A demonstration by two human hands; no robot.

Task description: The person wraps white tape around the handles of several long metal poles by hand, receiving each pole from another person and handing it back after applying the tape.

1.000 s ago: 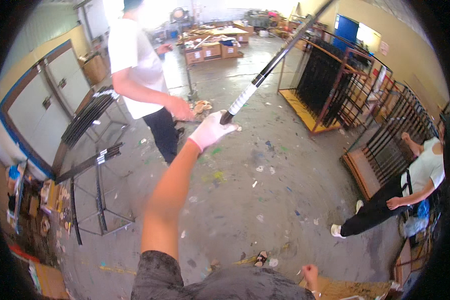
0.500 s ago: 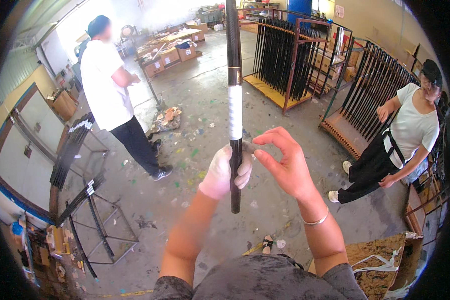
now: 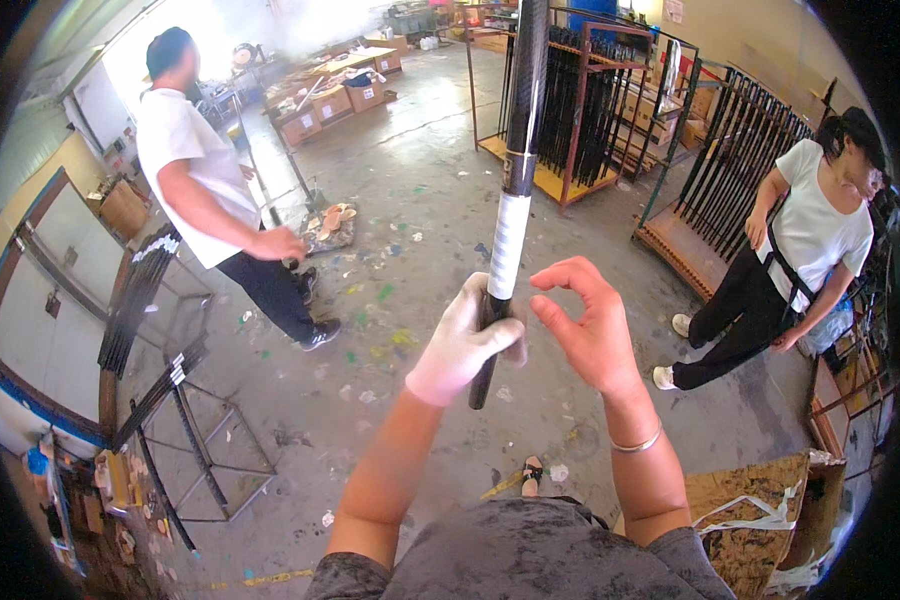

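Observation:
My left hand, in a white glove, grips a long black rod near its lower end and holds it almost upright in front of me. A white band wraps the rod just above the glove. My bare right hand, with a thin bracelet on the wrist, hovers just right of the rod with its fingers curled and apart, holding nothing. The rod's top runs out of the picture.
A person in a white shirt stands at the left holding another rod. Another person in a white top stands at the right by metal racks of black rods. Frame stands at the left, a cardboard box at my lower right.
A second ago my left hand held the rod stretched out and slanted away. It is now drawn close and upright, and my right hand has come up beside it.

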